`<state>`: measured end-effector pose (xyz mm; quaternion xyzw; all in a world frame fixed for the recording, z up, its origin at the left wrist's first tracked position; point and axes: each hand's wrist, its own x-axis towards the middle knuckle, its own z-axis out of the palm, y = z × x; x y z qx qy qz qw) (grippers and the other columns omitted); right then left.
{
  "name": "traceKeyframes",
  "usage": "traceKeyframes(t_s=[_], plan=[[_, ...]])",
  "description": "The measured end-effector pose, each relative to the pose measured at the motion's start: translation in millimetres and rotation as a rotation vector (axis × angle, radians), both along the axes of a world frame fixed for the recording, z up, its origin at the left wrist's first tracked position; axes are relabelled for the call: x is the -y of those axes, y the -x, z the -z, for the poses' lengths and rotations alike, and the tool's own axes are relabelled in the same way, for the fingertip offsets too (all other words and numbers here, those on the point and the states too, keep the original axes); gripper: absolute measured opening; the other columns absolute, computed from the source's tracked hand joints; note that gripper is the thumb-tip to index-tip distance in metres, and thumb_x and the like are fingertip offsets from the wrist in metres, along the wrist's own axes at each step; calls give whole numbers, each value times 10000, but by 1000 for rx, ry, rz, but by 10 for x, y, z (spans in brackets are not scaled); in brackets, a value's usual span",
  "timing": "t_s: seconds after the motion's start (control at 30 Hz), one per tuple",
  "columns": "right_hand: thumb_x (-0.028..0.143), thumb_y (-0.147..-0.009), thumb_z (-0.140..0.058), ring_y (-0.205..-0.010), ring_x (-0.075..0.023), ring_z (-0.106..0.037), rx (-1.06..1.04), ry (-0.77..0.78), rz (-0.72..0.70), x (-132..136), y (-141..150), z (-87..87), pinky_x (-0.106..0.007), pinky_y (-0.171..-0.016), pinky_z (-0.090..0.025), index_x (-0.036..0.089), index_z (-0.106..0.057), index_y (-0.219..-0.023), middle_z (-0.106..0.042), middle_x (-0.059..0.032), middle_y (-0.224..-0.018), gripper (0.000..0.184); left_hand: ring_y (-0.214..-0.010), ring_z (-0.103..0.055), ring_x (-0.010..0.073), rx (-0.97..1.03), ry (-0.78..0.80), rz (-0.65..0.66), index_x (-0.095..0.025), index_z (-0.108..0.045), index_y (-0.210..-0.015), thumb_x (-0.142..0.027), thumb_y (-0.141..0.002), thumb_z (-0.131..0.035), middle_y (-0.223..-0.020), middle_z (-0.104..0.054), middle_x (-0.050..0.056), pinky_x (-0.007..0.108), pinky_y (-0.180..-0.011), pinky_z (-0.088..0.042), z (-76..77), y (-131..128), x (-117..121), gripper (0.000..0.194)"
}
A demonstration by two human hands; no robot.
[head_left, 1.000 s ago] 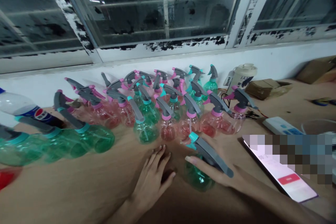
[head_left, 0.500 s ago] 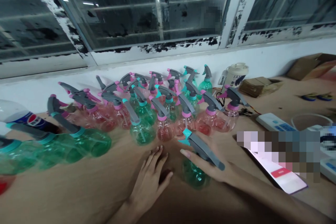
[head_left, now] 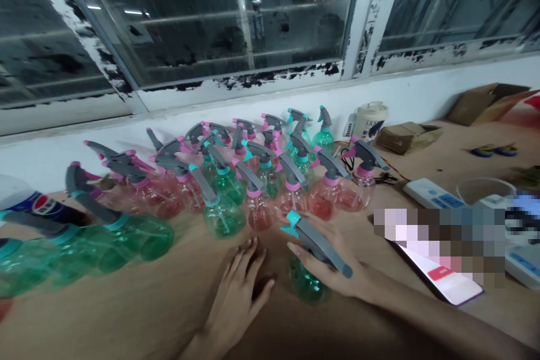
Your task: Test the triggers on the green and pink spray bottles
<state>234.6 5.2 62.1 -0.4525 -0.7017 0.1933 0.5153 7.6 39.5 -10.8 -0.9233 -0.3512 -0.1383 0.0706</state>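
Counter, window side. Right hand at the neck of a green spray bottle, fingers clamped around it just below the grey-and-teal spray head; thumb along the near side, the other fingers partly hidden behind the head. Bottle sits in front of the person, right of the left hand; whether its base touches the counter cannot be told.

Left hand holds nothing: palm down over the counter, fingers a little spread, thumb well out from them, pointing toward the held bottle but apart from it.

Beyond both hands, a crowded group of spray bottles. Nearest the left fingertips: a standing green bottle with teal collar and, just beside it, a pink bottle with pink collar. More pink and green ones behind, toward the white wall under the window. Far left, a cluster of green bottles with teal collars; a cola bottle behind them, cut by the frame edge.

Right side: phone, screen lit, partly pixelated, near the right forearm; white power strip beyond it. Farther back, a lidded cup beside a small cardboard box.
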Motion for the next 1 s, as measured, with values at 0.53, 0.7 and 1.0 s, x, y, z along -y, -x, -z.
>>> traceKeyframes(t_s=[0.53,0.7,1.0], plan=[[319,-831,-567,-636,-151,-581,-7,54,18,28,7,-126,-311,-596,-478,238,-531,-747,-588,9,-698,122,-1272,-427,277,-9,7,5,-178,-422,-1338,-446,-908,-465,-1395,-445,124,463,-1006,-409,11,10,4,508],[309,-836,-557,-665,-151,-586,8,41,12,28,-6,-142,-309,-618,-488,229,-524,-768,-593,4,-724,110,-1253,-453,272,-12,-5,6,-170,-429,-1329,-434,-906,-470,-1368,-475,132,460,-986,-429,-24,-3,10,501],[285,-840,-566,-784,-194,-618,10,52,2,33,-11,-97,-358,-706,-508,222,-583,-957,-627,-32,-820,134,-1269,-429,273,-9,4,0,-177,-459,-1311,-442,-908,-463,-1386,-457,123,455,-1014,-398,15,-1,3,483]])
